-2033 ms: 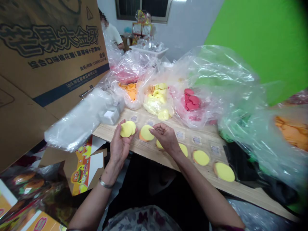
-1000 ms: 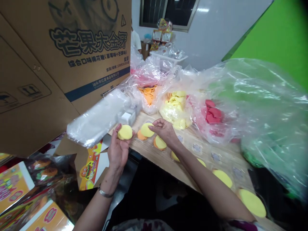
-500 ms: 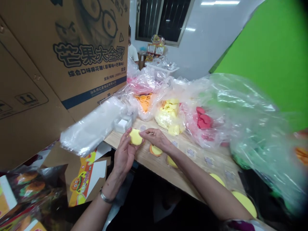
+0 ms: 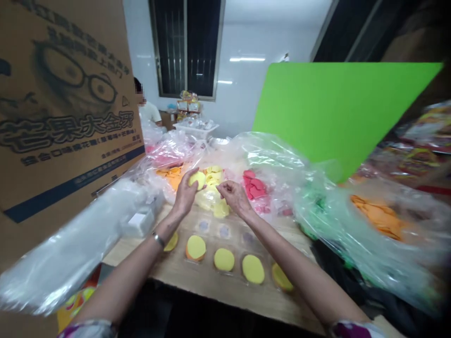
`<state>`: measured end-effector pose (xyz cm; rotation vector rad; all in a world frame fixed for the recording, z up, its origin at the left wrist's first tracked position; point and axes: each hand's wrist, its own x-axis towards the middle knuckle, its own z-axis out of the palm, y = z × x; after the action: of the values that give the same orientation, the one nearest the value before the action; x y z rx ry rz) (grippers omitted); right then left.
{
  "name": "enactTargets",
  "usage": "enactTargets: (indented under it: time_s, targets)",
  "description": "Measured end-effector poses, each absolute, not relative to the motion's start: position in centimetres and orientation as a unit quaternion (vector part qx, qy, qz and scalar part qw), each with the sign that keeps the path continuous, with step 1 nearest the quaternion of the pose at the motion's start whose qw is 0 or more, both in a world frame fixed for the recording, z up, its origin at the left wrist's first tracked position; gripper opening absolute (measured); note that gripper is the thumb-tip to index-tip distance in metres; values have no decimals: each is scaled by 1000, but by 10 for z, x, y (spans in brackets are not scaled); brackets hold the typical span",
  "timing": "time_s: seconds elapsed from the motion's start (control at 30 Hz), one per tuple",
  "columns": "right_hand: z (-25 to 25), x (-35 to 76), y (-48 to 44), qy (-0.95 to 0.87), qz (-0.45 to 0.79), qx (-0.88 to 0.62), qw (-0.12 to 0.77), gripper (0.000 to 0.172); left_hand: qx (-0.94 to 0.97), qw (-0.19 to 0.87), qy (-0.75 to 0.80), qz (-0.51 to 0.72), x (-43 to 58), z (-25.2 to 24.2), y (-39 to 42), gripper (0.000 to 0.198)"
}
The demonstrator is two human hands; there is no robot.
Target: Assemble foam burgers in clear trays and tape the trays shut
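My left hand point(image 4: 184, 195) is raised over the table and grips a round yellow disc point(image 4: 197, 180). My right hand point(image 4: 233, 196) is beside it, fingers pinched together near the open clear bag of yellow discs point(image 4: 213, 197); what it pinches is too small to make out. Below my hands, several yellow discs point(image 4: 224, 259) lie in a row in a clear tray on the wooden board point(image 4: 183, 277), some on orange discs point(image 4: 196, 249).
Clear bags hold orange pieces point(image 4: 172, 174), red pieces point(image 4: 254, 185), green pieces point(image 4: 319, 206) and more orange pieces point(image 4: 382, 218). A big cardboard box point(image 4: 59, 117) stands left above a clear plastic bundle point(image 4: 70, 244). A green panel point(image 4: 334, 112) stands behind. Another person point(image 4: 146, 110) sits far back.
Both hands rose from the tray's left end toward the bag of yellow discs, the left still holding a yellow disc. The view tilted up and swung right.
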<state>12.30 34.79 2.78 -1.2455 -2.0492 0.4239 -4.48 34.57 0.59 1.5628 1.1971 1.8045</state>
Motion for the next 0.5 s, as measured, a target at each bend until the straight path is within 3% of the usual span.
enactTargets:
  time_s: [0.03,0.13,0.23,0.33,0.5]
  targets:
    - [31,129,359,-799,111,-495,324,24,640,141,475,587,-43,12,367,38]
    - [40,152,387,-804,29,-523,281,23,714,93,471,510,-28,26,411,26]
    - [46,187,402,-778,-11,-573,256,24,766,81,436,465,1,31,422,15]
    - [46,228,415,-762,-27,-614,207,27,827,79,383,404,46,29,418,18]
    - [35,278,433,-776,-9,-621,110,23,901,112,351,230,92,17,425,12]
